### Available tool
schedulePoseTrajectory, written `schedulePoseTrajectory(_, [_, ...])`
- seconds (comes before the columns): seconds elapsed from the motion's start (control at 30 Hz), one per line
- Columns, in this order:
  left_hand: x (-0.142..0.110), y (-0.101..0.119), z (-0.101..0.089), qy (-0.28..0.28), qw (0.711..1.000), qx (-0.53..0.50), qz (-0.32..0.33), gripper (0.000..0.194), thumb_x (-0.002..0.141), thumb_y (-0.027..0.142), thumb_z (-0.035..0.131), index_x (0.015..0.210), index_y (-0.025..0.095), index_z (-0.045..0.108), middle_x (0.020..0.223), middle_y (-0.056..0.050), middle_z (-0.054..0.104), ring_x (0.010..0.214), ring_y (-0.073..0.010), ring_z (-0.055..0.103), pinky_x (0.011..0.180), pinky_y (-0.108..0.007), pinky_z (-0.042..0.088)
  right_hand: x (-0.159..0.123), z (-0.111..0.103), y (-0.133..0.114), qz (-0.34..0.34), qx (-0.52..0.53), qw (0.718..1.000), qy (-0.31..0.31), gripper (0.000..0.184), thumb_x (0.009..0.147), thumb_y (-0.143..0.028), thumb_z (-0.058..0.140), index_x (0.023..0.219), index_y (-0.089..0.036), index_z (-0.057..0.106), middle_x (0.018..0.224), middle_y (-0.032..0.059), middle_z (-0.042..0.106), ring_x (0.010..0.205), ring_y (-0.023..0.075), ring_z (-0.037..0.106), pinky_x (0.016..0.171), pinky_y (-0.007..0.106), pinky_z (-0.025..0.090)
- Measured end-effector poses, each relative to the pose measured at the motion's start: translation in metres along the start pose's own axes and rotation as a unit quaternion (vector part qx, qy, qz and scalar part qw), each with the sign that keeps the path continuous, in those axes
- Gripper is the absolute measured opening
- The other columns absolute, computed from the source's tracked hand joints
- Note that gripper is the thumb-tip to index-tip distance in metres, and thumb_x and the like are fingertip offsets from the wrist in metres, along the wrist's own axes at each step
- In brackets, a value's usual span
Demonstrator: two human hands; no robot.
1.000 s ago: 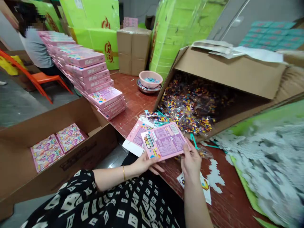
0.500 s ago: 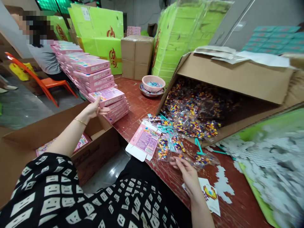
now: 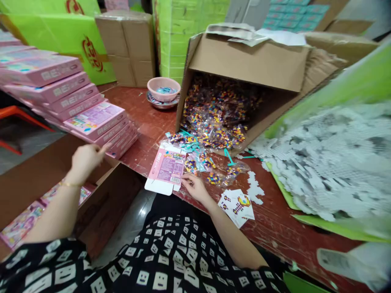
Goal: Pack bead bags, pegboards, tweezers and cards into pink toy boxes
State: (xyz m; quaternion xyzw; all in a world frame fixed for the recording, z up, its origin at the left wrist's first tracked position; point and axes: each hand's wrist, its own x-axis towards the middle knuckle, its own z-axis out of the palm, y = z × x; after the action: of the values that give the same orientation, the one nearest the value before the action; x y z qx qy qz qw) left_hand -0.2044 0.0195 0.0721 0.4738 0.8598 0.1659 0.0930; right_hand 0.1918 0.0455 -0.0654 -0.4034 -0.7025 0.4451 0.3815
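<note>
My left hand hovers empty over the rim of a brown carton on my left, just short of a stack of pink boxes. My right hand rests on the red table edge, fingertips touching a flat unfolded pink box. Clear bags of coloured beads lie just beyond that hand. Printed pattern cards lie to its right.
A large tipped cardboard box spills bead bags onto the red table. A pink bowl sits behind. White cut-out sheets pile on green card at right. Pink boxes lie inside the left carton.
The pink box I held in both hands went onto the stack at left. My left hand has drawn back from it. My right hand shifted left from the bead bags to the flat box.
</note>
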Motion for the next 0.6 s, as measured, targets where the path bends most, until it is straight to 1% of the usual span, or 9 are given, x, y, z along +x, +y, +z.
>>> schedulePoseTrajectory(0.1, [-0.031,0.029,0.069,-0.104,0.989,-0.052,0.090,0.047,0.080,0.066,0.061,0.073,0.020,0.067,0.066,-0.004,0.068,0.067,-0.0228,0.064,0.067,-0.031,0.048,0.017,0.024,0.018,-0.019,-0.049,0.999,0.012,0.023,0.086,-0.028,0.059,0.103,-0.019,0.071,0.113,0.0121,0.067,0.107,0.0240,0.064,0.094,0.041,0.054])
schedulePoseTrajectory(0.13, [-0.039,0.039,0.096,-0.127,0.976,-0.129,0.123,0.043,0.073,0.062,0.069,0.080,0.019,0.069,0.077,-0.007,0.071,0.073,-0.0245,0.065,0.069,-0.032,0.050,0.021,0.031,0.024,-0.009,-0.068,0.997,0.022,0.025,0.085,-0.026,0.060,0.107,-0.019,0.070,0.120,0.0132,0.065,0.116,0.0258,0.061,0.102,0.044,0.049])
schedulePoseTrajectory(0.2, [-0.048,0.058,0.142,-0.133,0.941,-0.295,0.102,0.047,0.062,0.049,0.081,0.093,0.016,0.068,0.098,-0.013,0.072,0.089,-0.0279,0.066,0.076,-0.033,0.053,0.028,0.043,0.034,0.023,-0.092,0.994,0.053,0.035,0.080,-0.024,0.065,0.115,-0.018,0.067,0.136,0.0156,0.056,0.134,0.0295,0.048,0.115,0.049,0.036])
schedulePoseTrajectory(0.23, [-0.049,0.067,0.160,-0.137,0.931,-0.326,0.089,0.049,0.065,0.047,0.079,0.100,0.014,0.067,0.104,-0.015,0.071,0.090,-0.0273,0.067,0.076,-0.034,0.053,0.030,0.048,0.038,0.039,-0.094,0.992,0.074,0.040,0.079,-0.025,0.067,0.118,-0.017,0.065,0.142,0.0165,0.050,0.140,0.0306,0.040,0.118,0.049,0.031])
schedulePoseTrajectory(0.3, [-0.045,0.080,0.182,-0.152,0.918,-0.362,0.053,0.049,0.071,0.043,0.075,0.107,0.011,0.063,0.106,-0.017,0.070,0.084,-0.0259,0.068,0.072,-0.034,0.055,0.032,0.052,0.043,0.060,-0.085,0.989,0.107,0.044,0.077,-0.027,0.068,0.120,-0.016,0.063,0.149,0.0170,0.043,0.146,0.0310,0.031,0.120,0.049,0.027])
schedulePoseTrajectory(0.37, [-0.040,0.089,0.190,-0.180,0.908,-0.378,0.029,0.042,0.077,0.040,0.071,0.104,0.010,0.063,0.099,-0.017,0.072,0.078,-0.0256,0.070,0.069,-0.034,0.056,0.032,0.052,0.046,0.065,-0.065,0.987,0.132,0.040,0.079,-0.027,0.065,0.117,-0.016,0.063,0.148,0.0167,0.044,0.145,0.0296,0.033,0.119,0.047,0.028])
schedulePoseTrajectory(0.43, [-0.038,0.096,0.188,-0.207,0.891,-0.404,0.010,0.033,0.079,0.038,0.070,0.097,0.012,0.064,0.094,-0.015,0.073,0.081,-0.0263,0.071,0.071,-0.034,0.057,0.032,0.047,0.048,0.066,-0.039,0.986,0.145,0.035,0.080,-0.027,0.063,0.114,-0.017,0.064,0.144,0.0159,0.048,0.142,0.0281,0.038,0.118,0.045,0.030])
schedulePoseTrajectory(0.53, [-0.042,0.102,0.175,-0.247,0.858,-0.449,-0.008,0.027,0.082,0.037,0.069,0.094,0.015,0.063,0.092,-0.013,0.075,0.084,-0.0252,0.072,0.076,-0.035,0.058,0.036,0.033,0.048,0.071,-0.011,0.986,0.150,0.036,0.079,-0.027,0.064,0.114,-0.019,0.063,0.135,0.0138,0.055,0.135,0.0272,0.047,0.114,0.045,0.036])
schedulePoseTrajectory(0.6, [-0.049,0.101,0.159,-0.284,0.834,-0.473,-0.014,0.027,0.079,0.038,0.072,0.089,0.015,0.063,0.086,-0.014,0.075,0.076,-0.0253,0.073,0.073,-0.037,0.060,0.040,0.020,0.043,0.066,-0.018,0.986,0.150,0.037,0.080,-0.026,0.064,0.116,-0.018,0.062,0.127,0.0135,0.060,0.126,0.0267,0.054,0.109,0.046,0.042])
